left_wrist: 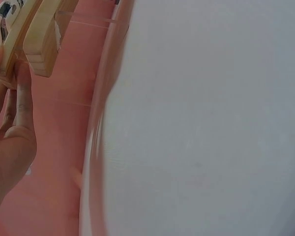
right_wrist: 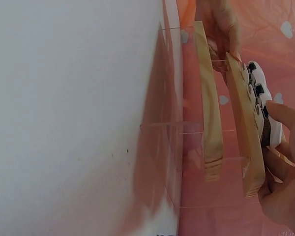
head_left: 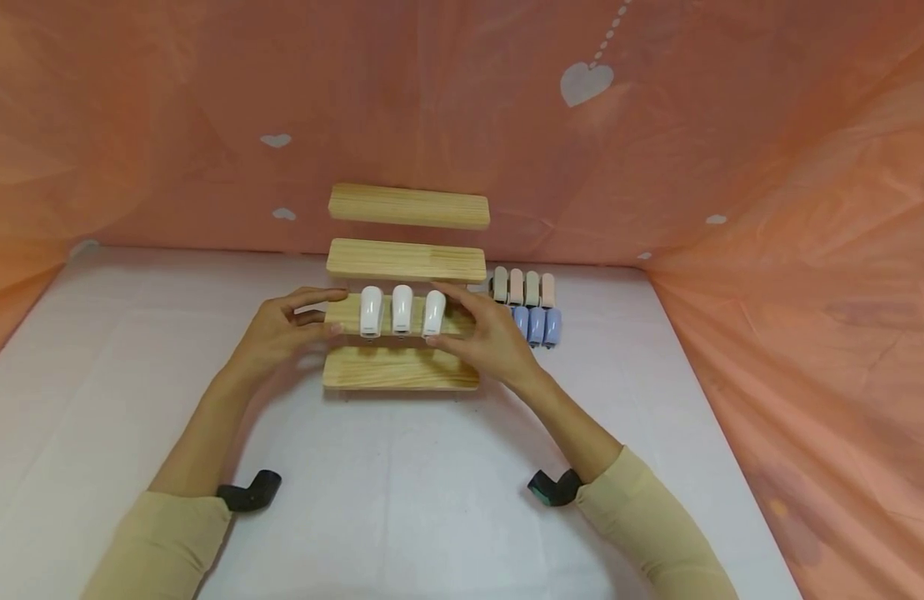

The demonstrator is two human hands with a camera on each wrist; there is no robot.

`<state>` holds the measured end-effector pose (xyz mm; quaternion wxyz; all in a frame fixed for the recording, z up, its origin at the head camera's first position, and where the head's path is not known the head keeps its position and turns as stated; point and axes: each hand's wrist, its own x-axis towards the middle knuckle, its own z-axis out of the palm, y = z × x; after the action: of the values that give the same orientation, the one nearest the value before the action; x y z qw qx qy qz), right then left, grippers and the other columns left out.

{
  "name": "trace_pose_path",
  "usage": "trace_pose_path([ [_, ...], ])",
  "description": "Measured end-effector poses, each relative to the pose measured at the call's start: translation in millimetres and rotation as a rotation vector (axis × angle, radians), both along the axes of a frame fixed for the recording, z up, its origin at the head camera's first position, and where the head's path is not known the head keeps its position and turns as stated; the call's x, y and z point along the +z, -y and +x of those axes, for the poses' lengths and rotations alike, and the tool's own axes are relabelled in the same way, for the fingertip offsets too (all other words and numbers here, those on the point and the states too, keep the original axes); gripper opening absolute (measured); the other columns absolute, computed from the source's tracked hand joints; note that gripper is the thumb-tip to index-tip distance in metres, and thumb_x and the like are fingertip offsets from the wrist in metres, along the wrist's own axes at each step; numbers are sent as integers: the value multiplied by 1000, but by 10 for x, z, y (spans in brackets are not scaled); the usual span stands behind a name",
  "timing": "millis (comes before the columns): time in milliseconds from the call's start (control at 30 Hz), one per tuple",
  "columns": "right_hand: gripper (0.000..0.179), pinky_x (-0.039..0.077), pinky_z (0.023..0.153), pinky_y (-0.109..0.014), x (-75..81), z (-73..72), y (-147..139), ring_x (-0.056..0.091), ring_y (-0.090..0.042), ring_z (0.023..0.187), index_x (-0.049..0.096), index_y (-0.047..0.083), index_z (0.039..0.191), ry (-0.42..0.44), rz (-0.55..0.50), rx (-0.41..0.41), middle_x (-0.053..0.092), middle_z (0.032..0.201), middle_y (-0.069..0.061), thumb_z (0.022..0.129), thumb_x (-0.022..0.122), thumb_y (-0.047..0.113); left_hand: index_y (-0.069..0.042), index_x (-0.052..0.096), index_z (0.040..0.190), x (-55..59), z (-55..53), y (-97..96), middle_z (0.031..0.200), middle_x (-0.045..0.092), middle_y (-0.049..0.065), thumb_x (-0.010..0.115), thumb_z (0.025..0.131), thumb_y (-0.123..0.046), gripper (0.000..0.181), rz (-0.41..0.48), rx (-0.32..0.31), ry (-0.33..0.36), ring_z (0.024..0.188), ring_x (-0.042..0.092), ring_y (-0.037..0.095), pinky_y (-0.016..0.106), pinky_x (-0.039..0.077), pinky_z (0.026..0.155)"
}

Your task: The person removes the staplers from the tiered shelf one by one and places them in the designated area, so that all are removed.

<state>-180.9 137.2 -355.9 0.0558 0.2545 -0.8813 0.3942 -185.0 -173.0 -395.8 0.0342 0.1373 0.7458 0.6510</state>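
Three small white staplers (head_left: 402, 310) stand side by side on the third wooden tier (head_left: 347, 315) of a stepped rack with clear supports. My right hand (head_left: 495, 333) holds the rightmost white stapler (head_left: 434, 313), thumb at its front end and fingers toward its back. In the right wrist view this stapler (right_wrist: 275, 132) sits close against the board. At the tier's left end, my left hand (head_left: 277, 327) grips the board between thumb and fingers. The left wrist view shows that hand (left_wrist: 14, 132) with fingertips at the board's end (left_wrist: 12, 64).
Right of the rack stand staplers in two rows: grey-green and pink ones (head_left: 532, 288) behind, blue ones (head_left: 536, 326) in front. Two upper tiers (head_left: 406, 260) rise behind, and a lower tier (head_left: 402, 368) lies in front. An orange-pink curtain (head_left: 432, 100) hangs behind the white table (head_left: 402, 500).
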Motion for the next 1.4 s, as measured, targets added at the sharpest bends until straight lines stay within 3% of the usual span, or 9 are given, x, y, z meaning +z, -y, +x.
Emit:
trace_pose_path([
  [333,70,45,105,-39,34,29,-52,55,-19,126,55,25,144,22,25,-16,60,137,-6,81,85,27,-3,61,134,-10,6,-10,128,58,1,77,88,-7,49,23,-14,3,96,65,13,22,55,80],
  [600,72,47,101,-41,40,44,-170,57,-18,120,50,26,147,-1,46,26,59,138,-5,83,83,27,-2,61,134,-27,-10,4,128,59,1,76,88,-7,49,16,-20,-17,99,66,11,21,54,83],
  [733,72,49,95,-45,25,59,-248,57,-18,109,50,24,147,-18,49,35,58,139,-8,84,83,23,-2,61,134,-38,-13,4,129,58,1,76,89,-8,48,25,-30,-10,103,66,9,21,54,84],
  [867,71,49,97,-43,11,60,-319,58,-20,114,50,21,147,-35,20,58,59,137,-10,84,83,21,-3,62,134,-34,-10,9,129,58,1,76,89,-9,48,16,-26,-15,104,66,9,20,53,85],
  [933,70,49,91,-44,11,63,-353,58,-22,111,51,21,147,-30,3,66,60,137,-9,84,82,20,-3,62,133,-30,-6,10,129,58,2,76,89,-9,47,17,-22,-19,104,66,10,19,53,86],
  [1067,69,49,84,-47,17,73,-421,57,-21,105,53,19,145,-21,-8,48,60,136,-8,83,83,20,-3,62,134,-28,0,14,130,57,3,76,89,-9,48,25,-25,-15,106,65,10,20,53,86],
  [1100,69,48,77,-46,20,77,-440,56,-22,96,53,17,145,-23,-8,43,60,136,-9,83,83,20,-3,61,134,-28,0,16,131,57,3,76,89,-9,48,24,-28,-18,106,65,10,20,53,86],
  [1233,69,51,88,-40,9,90,-518,59,-19,112,54,14,144,-23,-19,23,59,137,-9,81,84,16,-2,61,133,-32,-2,18,129,57,2,76,89,-8,47,34,-32,-14,105,66,9,21,54,84],
  [1400,69,48,81,-39,-9,104,-613,59,-25,105,55,13,143,-36,-29,2,62,133,-7,80,84,14,2,60,134,-30,-9,17,130,56,4,75,89,-6,48,63,-56,-2,105,67,9,24,57,82],
])
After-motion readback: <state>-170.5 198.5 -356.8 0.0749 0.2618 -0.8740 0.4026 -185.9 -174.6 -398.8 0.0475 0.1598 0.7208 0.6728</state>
